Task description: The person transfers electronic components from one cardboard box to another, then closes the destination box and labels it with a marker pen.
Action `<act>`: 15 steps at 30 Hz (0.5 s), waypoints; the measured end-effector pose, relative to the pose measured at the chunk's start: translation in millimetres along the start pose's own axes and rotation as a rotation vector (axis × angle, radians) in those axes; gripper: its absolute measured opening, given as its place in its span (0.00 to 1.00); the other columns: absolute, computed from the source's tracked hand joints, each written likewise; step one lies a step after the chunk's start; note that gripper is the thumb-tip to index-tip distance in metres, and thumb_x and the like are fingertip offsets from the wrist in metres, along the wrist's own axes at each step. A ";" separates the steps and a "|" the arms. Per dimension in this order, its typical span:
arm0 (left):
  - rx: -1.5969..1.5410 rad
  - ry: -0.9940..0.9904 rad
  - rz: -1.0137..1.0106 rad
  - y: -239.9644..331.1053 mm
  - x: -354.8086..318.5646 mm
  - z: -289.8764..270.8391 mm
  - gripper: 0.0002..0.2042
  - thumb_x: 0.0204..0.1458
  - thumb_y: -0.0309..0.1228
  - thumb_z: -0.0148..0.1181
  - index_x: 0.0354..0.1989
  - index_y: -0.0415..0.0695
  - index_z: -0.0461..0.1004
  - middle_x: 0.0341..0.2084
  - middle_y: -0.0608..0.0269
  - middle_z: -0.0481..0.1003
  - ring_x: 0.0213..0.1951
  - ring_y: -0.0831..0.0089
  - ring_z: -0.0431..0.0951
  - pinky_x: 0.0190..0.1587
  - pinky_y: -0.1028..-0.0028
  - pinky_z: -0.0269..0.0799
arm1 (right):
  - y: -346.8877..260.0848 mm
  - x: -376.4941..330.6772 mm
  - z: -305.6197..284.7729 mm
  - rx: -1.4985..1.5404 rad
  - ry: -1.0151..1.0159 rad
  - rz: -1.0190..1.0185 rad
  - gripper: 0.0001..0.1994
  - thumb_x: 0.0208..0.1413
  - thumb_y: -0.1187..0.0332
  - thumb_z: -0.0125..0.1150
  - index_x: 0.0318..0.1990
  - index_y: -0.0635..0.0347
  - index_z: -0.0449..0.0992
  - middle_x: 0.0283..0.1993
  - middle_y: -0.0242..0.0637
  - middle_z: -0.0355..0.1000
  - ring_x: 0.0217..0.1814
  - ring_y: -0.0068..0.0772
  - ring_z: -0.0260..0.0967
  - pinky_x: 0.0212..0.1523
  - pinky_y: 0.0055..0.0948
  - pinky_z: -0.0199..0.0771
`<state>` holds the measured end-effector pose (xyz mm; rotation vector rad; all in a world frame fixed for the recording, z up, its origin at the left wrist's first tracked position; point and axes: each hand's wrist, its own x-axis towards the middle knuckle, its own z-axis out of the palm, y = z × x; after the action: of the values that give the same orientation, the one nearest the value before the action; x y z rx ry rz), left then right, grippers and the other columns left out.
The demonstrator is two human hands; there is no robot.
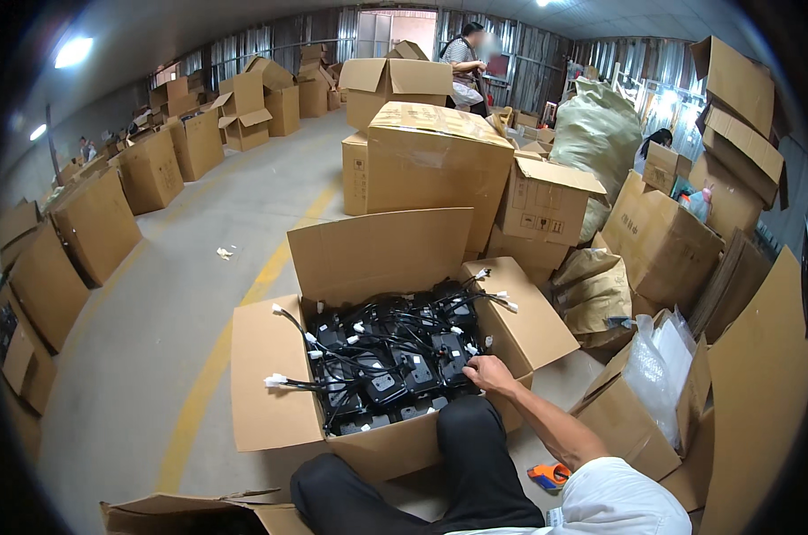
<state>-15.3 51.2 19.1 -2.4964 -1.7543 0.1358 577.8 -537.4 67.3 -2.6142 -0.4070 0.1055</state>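
Observation:
In front of my knees an open cardboard box point(395, 450) is filled with black plastic units point(386, 383). Black cables with white connectors point(276, 381) lie tangled over them, and some hang past the left flap. My right hand point(490, 373) is at the right side of the box, fingers curled together against the rightmost units. Whatever those fingers hold, if anything, is hidden. My left hand does not appear.
An orange and blue tool point(549, 477) lies on the floor by my right side. Right of me, a smaller box point(631, 428) holds bubble wrap. Stacked cartons point(448, 160) and a large pale sack point(597, 129) stand ahead. A person point(465, 62) is at the back.

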 end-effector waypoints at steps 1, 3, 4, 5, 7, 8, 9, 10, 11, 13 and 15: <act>-0.206 -0.070 -0.028 -9.3 6.7 -6.6 0.16 0.61 0.37 0.58 0.39 0.33 0.78 0.33 0.45 0.81 0.36 0.53 0.82 0.40 0.57 0.77 | -0.1 0.0 0.7 0.017 -0.005 -0.012 0.17 0.57 0.57 0.58 0.40 0.65 0.82 0.38 0.56 0.78 0.44 0.58 0.76 0.48 0.47 0.74; -0.493 -0.240 -0.013 10.3 1.3 -52.5 0.16 0.61 0.34 0.59 0.45 0.29 0.79 0.35 0.42 0.81 0.37 0.58 0.78 0.42 0.62 0.73 | 6.2 -1.0 -3.2 0.005 0.008 0.000 0.17 0.57 0.57 0.58 0.39 0.65 0.82 0.38 0.55 0.78 0.43 0.58 0.76 0.48 0.47 0.74; -0.488 -0.257 -0.001 44.6 -9.5 -88.8 0.16 0.61 0.34 0.59 0.45 0.29 0.79 0.35 0.42 0.81 0.37 0.58 0.78 0.42 0.62 0.73 | 14.1 -2.9 -6.3 -0.018 0.021 0.016 0.17 0.57 0.57 0.58 0.39 0.64 0.82 0.37 0.55 0.78 0.43 0.58 0.76 0.48 0.47 0.74; -0.602 -0.339 -0.081 65.7 -24.9 -131.0 0.16 0.60 0.34 0.60 0.44 0.29 0.79 0.36 0.43 0.81 0.37 0.60 0.78 0.44 0.63 0.73 | 23.7 -5.6 -8.6 -0.027 0.030 0.026 0.17 0.57 0.57 0.58 0.39 0.64 0.82 0.36 0.55 0.78 0.42 0.58 0.76 0.47 0.47 0.75; -0.818 -0.352 -0.158 12.5 -44.5 -154.8 0.16 0.59 0.33 0.61 0.46 0.29 0.79 0.38 0.48 0.82 0.40 0.63 0.77 0.48 0.64 0.72 | 5.6 4.5 3.4 -0.008 0.016 -0.032 0.17 0.57 0.57 0.58 0.38 0.64 0.82 0.36 0.54 0.78 0.42 0.58 0.76 0.47 0.47 0.75; -0.818 -0.281 -0.173 47.0 -74.4 -219.8 0.15 0.62 0.33 0.59 0.44 0.30 0.80 0.39 0.50 0.82 0.41 0.66 0.78 0.50 0.66 0.72 | 3.9 7.4 6.8 -0.042 0.014 -0.059 0.17 0.57 0.57 0.58 0.38 0.64 0.82 0.36 0.54 0.78 0.41 0.57 0.76 0.46 0.47 0.75; -0.854 -0.239 -0.130 5.0 -76.3 -215.3 0.19 0.65 0.39 0.55 0.49 0.32 0.78 0.42 0.53 0.80 0.44 0.66 0.79 0.50 0.67 0.73 | -5.7 10.2 16.7 -0.050 -0.007 -0.072 0.16 0.57 0.58 0.58 0.35 0.63 0.81 0.35 0.55 0.77 0.41 0.58 0.76 0.46 0.50 0.75; -0.917 -0.058 0.011 -30.2 -49.6 -191.7 0.14 0.63 0.36 0.54 0.42 0.35 0.79 0.35 0.56 0.79 0.39 0.68 0.77 0.46 0.68 0.72 | -10.0 14.1 17.5 0.007 -0.053 -0.052 0.16 0.57 0.57 0.58 0.34 0.63 0.81 0.35 0.54 0.77 0.39 0.57 0.77 0.43 0.49 0.75; -0.937 0.126 0.125 -74.5 -51.6 -170.5 0.12 0.61 0.33 0.54 0.34 0.37 0.80 0.27 0.60 0.78 0.34 0.70 0.76 0.42 0.69 0.70 | -28.8 10.6 12.7 0.015 -0.098 -0.082 0.16 0.56 0.57 0.59 0.34 0.63 0.80 0.32 0.53 0.77 0.37 0.54 0.77 0.39 0.47 0.76; -1.199 0.005 0.051 -0.3 -76.9 -250.0 0.10 0.60 0.31 0.57 0.33 0.36 0.77 0.27 0.73 0.71 0.31 0.82 0.65 0.35 0.75 0.64 | -17.3 6.2 -5.2 -0.007 -0.081 -0.071 0.15 0.57 0.59 0.59 0.33 0.65 0.79 0.27 0.50 0.75 0.32 0.45 0.77 0.37 0.42 0.75; -1.298 -0.062 0.124 28.7 -70.7 -275.0 0.12 0.61 0.33 0.58 0.36 0.34 0.78 0.30 0.72 0.75 0.33 0.82 0.70 0.37 0.77 0.67 | 17.6 11.9 -18.5 0.098 -0.049 -0.081 0.13 0.57 0.63 0.60 0.35 0.67 0.81 0.26 0.45 0.76 0.30 0.35 0.75 0.36 0.37 0.74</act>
<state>21.4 -30.6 290.0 -3.3289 -2.0572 -1.3421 596.5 -556.9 75.1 -2.4996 -0.5120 0.1582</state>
